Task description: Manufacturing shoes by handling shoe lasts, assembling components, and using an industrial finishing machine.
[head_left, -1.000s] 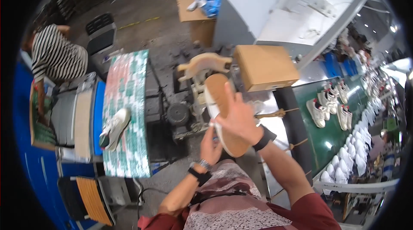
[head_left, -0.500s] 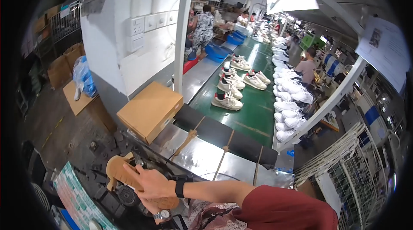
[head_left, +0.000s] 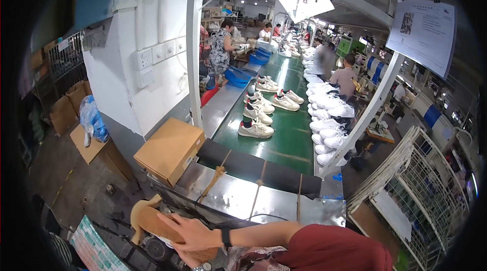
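One shoe (head_left: 154,222) is sole up near the machine (head_left: 159,250), under the spread right hand (head_left: 195,233). Whether the left hand (head_left: 189,258) grips, I cannot tell. This shoe is off the belt (head_left: 290,136).

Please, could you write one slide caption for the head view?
The right hand lies on a shoe's tan sole, near a green conveyor belt bearing cream sneakers.

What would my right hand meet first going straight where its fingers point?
Your right hand is over the tan shoe sole; beyond that, probably the curved tan machine part first, though depth is unclear.
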A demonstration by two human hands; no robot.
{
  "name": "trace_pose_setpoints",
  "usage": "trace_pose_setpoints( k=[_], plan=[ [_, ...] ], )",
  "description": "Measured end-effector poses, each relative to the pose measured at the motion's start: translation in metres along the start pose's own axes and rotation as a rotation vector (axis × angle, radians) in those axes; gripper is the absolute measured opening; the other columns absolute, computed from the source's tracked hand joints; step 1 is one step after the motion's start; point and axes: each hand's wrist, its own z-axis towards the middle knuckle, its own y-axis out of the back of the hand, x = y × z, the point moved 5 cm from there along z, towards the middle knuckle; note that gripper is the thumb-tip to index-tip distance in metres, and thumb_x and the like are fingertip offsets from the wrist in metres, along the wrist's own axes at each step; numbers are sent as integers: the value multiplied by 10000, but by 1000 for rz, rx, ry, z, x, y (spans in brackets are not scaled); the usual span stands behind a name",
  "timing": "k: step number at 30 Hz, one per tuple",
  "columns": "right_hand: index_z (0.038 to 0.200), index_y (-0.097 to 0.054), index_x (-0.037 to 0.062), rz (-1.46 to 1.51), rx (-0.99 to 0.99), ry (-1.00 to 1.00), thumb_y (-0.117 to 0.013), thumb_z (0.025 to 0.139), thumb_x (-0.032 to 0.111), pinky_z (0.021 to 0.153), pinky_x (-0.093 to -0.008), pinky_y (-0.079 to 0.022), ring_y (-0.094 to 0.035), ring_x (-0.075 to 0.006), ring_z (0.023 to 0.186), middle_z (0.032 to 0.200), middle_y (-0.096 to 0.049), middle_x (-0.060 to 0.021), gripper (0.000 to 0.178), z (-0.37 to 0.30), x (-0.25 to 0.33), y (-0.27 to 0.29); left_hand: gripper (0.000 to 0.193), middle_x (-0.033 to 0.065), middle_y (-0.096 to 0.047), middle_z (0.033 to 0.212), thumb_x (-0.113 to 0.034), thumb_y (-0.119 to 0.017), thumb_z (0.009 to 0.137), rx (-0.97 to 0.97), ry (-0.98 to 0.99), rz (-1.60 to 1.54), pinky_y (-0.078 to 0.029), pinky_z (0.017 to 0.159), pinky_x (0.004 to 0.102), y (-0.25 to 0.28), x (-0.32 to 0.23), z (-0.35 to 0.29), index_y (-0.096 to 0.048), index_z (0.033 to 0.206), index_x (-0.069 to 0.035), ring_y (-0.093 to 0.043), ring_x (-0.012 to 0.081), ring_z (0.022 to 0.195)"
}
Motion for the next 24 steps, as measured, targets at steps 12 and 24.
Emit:
trace_pose_setpoints(
  k=[12, 24],
  plan=[
    [1251, -611, -2, 2261, 412, -803, -486, 997, 609, 893, -380, -582, -711, -269, 937, 1048, -706, -162, 674, 15, -54, -108, 607, 139, -642, 1232, -27, -736, 775, 151, 76, 592, -534, 906, 359, 241, 15, -23, -533, 1341, 58, -624, 239, 1082],
    [1354, -534, 12, 1479, 163, -900, -484, 1024, 504, 885, -387, -571, -696, -253, 1028, 1137, -671, -122, 594, -127, -225, 97, 513, 169, -699, 866, -473, -804, 745, -321, -348, 1517, -558, 662, 443, 19, 47, 184, -656, 970, -36, -703, 332, 768]
  ],
)
